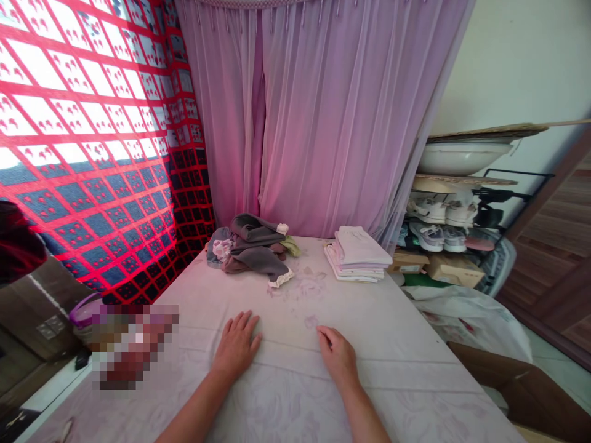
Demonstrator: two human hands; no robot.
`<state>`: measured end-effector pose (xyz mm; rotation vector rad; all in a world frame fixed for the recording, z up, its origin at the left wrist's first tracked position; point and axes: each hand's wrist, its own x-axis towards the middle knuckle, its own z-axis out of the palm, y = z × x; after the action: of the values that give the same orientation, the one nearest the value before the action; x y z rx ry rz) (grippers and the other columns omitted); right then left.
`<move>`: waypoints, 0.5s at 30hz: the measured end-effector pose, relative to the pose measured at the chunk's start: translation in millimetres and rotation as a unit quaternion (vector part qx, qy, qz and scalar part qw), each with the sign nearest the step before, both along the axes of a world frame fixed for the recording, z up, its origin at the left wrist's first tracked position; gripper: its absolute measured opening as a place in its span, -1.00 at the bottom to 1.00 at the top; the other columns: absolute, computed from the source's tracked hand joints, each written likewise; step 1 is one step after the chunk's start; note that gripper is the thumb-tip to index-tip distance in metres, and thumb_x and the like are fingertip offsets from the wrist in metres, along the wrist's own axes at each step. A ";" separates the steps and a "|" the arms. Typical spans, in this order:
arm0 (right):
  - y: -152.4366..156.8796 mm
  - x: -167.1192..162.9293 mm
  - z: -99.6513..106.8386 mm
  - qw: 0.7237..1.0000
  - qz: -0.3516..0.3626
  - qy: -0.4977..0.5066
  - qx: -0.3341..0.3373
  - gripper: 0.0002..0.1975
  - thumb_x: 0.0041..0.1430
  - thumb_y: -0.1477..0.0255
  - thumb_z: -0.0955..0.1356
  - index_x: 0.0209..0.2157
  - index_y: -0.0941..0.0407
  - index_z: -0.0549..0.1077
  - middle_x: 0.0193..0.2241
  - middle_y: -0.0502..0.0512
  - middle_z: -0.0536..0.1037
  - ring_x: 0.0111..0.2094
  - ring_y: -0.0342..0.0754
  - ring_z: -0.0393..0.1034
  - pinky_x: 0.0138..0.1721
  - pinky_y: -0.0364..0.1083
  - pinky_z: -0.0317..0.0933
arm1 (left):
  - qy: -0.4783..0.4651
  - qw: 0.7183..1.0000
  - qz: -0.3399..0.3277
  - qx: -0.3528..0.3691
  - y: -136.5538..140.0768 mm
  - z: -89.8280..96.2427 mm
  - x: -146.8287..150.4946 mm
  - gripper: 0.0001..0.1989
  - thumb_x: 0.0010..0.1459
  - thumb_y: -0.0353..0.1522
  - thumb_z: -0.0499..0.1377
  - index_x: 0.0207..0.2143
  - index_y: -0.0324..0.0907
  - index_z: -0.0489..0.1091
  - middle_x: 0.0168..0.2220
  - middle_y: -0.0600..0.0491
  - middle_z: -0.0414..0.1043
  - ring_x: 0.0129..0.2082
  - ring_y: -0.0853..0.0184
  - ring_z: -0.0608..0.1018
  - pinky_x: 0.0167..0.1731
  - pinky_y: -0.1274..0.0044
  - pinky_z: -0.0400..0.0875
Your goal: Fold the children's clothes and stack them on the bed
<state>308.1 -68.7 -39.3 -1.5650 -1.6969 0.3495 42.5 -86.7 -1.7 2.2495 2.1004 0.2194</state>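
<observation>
My left hand (236, 344) lies flat on the pale floral cloth (286, 394), palm down with its fingers stretched out. My right hand (338, 355) rests on the same cloth, its fingers curled in and the thumb against them; nothing shows in it. Beyond my left hand is a loose heap of clothes (252, 243), dark grey and brown with cream ruffled cuffs. A neat stack of folded white and pale pink clothes (357, 252) sits past my right hand. Neither hand touches the clothes.
Lilac curtains (323, 123) hang behind the surface, and a red checked curtain (106, 147) hangs at the left. A rack with shoes (429, 212) and a white basin (464, 158) stands right. An open cardboard box (521, 387) borders the right edge. A patch at left is pixelated.
</observation>
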 end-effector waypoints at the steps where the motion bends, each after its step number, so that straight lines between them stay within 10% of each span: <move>1: -0.2 -0.1 0.4 1.000 -0.001 0.000 0.000 -0.62 0.18 0.31 0.15 -0.25 0.07 0.57 -0.25 0.11 0.61 -0.24 -0.04 0.49 -0.20 -0.13 0.31 | -0.002 1.000 -0.001 0.001 0.5 -0.7 -0.4 -0.50 0.27 -0.18 -0.07 0.22 -0.10 0.22 0.30 -0.03 0.13 0.30 0.17 0.15 0.25 0.25 -0.02; 15: 6.5 2.3 3.5 0.999 -0.034 0.017 -0.037 -0.62 0.09 0.25 0.18 -0.30 0.02 0.59 -0.30 0.10 0.63 -0.29 0.02 0.50 -0.23 -0.07 0.32 | -0.008 1.000 0.000 0.006 3.3 -3.1 2.1 -0.50 0.25 -0.22 -0.04 0.22 -0.09 0.22 0.30 -0.03 0.12 0.30 0.14 0.15 0.25 0.21 -0.02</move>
<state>310.5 -62.2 -35.8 -1.6575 -1.6172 0.4053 44.5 -83.4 -4.8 2.2474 2.0962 0.2481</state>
